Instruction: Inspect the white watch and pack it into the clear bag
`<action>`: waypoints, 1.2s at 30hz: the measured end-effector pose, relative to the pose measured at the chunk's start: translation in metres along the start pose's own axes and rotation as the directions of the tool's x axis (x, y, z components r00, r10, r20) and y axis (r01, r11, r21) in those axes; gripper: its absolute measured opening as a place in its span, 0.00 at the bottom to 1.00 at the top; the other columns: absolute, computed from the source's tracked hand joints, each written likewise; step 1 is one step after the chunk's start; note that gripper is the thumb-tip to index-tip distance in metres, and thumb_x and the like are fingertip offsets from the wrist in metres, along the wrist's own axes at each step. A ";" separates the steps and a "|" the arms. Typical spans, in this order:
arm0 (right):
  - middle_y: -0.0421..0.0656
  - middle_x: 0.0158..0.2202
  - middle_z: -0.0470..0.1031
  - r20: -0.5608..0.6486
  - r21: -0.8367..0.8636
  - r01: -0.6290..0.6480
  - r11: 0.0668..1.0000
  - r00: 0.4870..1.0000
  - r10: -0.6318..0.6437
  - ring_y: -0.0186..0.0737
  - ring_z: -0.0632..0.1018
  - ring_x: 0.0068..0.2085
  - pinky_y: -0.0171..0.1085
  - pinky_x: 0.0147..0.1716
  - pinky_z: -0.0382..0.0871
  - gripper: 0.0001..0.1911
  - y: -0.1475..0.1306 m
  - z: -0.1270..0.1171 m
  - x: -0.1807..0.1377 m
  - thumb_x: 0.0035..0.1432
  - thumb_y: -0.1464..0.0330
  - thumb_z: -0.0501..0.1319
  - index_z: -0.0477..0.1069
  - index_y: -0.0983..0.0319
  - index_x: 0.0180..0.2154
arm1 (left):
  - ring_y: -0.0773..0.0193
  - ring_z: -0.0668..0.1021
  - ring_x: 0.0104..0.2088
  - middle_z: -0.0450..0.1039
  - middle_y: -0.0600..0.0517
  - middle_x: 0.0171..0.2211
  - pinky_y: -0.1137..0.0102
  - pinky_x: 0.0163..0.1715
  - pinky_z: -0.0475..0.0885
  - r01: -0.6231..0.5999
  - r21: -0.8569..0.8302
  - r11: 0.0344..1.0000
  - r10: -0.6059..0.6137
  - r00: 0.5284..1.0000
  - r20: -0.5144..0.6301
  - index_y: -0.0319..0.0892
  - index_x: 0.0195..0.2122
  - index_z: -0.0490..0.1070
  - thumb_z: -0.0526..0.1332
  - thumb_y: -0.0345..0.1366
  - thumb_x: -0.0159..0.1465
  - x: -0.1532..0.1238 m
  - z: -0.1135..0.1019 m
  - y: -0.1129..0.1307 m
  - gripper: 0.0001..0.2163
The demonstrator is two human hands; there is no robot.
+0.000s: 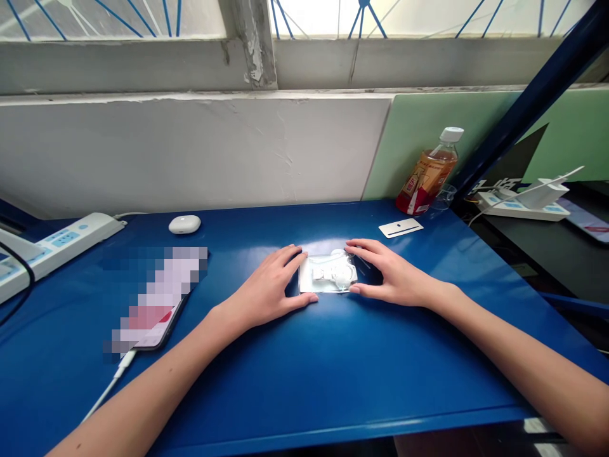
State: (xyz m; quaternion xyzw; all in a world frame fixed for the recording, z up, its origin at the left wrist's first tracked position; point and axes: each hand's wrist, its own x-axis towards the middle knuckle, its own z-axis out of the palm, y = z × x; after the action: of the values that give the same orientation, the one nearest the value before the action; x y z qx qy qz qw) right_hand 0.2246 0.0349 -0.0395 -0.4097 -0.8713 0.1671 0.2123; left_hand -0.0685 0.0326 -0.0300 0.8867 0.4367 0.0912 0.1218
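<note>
A small clear plastic packet (328,274) with a white, partly round item inside lies flat on the blue desk (304,368). My left hand (269,285) holds its left end, fingers on the far corner and thumb on the near edge. On the other end, my right hand (392,276) has its fingertips at the far right corner and its thumb at the near right corner. Glare on the plastic blurs what the white item is.
At left are a phone (164,317) on a charging cable, a white earbud case (184,224) and a power strip (80,231). A drink bottle (428,178) stands at the back right behind a white card (400,228). A slanted blue post (518,101) rises at right.
</note>
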 end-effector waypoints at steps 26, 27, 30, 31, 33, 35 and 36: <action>0.55 0.62 0.67 -0.044 -0.090 0.243 0.966 0.968 -0.247 0.56 0.70 0.60 0.53 0.57 0.68 0.30 0.001 -0.008 -0.001 0.58 0.56 0.66 0.68 0.59 0.60 | 0.50 0.72 0.60 0.69 0.40 0.60 0.56 0.57 0.70 -0.247 0.052 0.968 0.253 0.952 -0.175 0.37 0.62 0.64 0.49 0.42 0.75 0.001 0.005 0.002 0.20; 0.53 0.60 0.70 -0.073 -0.104 0.279 0.954 0.955 -0.288 0.54 0.73 0.58 0.52 0.55 0.70 0.24 0.001 -0.007 0.000 0.60 0.60 0.65 0.71 0.57 0.57 | 0.51 0.73 0.59 0.70 0.40 0.60 0.56 0.56 0.71 -0.255 0.052 0.966 0.260 0.946 -0.191 0.38 0.62 0.64 0.48 0.41 0.75 0.001 0.005 0.002 0.20; 0.50 0.50 0.78 -0.194 -0.132 0.344 0.930 0.911 -0.365 0.48 0.78 0.50 0.48 0.48 0.74 0.14 -0.002 -0.005 0.000 0.65 0.69 0.60 0.76 0.57 0.52 | 0.53 0.76 0.56 0.73 0.42 0.57 0.57 0.51 0.75 -0.292 0.054 0.955 0.296 0.917 -0.266 0.41 0.61 0.66 0.47 0.37 0.75 0.002 0.004 0.002 0.18; 0.50 0.48 0.79 -0.239 -0.116 0.351 0.929 0.898 -0.369 0.46 0.79 0.47 0.47 0.46 0.75 0.14 -0.004 -0.004 0.000 0.66 0.71 0.58 0.76 0.57 0.51 | 0.54 0.78 0.54 0.75 0.42 0.55 0.58 0.50 0.76 -0.311 0.060 0.948 0.314 0.899 -0.305 0.42 0.61 0.67 0.48 0.36 0.75 0.003 0.004 0.003 0.17; 0.49 0.45 0.80 -0.321 -0.033 0.342 0.939 0.886 -0.334 0.43 0.81 0.44 0.43 0.43 0.76 0.15 -0.011 -0.004 0.000 0.66 0.72 0.57 0.77 0.58 0.51 | 0.55 0.80 0.50 0.77 0.44 0.52 0.60 0.47 0.76 -0.355 0.078 0.932 0.356 0.847 -0.396 0.43 0.58 0.69 0.50 0.34 0.74 0.002 0.002 0.006 0.15; 0.48 0.45 0.81 -0.378 0.091 0.285 0.954 0.896 -0.232 0.42 0.81 0.43 0.41 0.41 0.77 0.14 -0.018 -0.004 -0.001 0.65 0.71 0.58 0.78 0.58 0.49 | 0.57 0.81 0.48 0.78 0.45 0.50 0.61 0.46 0.76 -0.386 0.091 0.918 0.381 0.791 -0.479 0.45 0.56 0.70 0.52 0.32 0.73 0.001 0.000 0.011 0.14; 0.47 0.44 0.81 -0.388 0.155 0.234 0.960 0.908 -0.158 0.43 0.82 0.42 0.41 0.41 0.78 0.12 -0.022 -0.005 -0.001 0.65 0.69 0.59 0.79 0.57 0.47 | 0.58 0.81 0.47 0.78 0.46 0.50 0.63 0.46 0.76 -0.388 0.082 0.918 0.374 0.778 -0.505 0.46 0.57 0.69 0.52 0.30 0.72 0.000 -0.001 0.014 0.14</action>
State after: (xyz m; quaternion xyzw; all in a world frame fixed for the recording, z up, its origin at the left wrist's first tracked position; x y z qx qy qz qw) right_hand 0.2136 0.0217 -0.0251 -0.3206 -0.8311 0.1501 0.4289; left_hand -0.0583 0.0244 -0.0250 0.8984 0.2635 0.3513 -0.0077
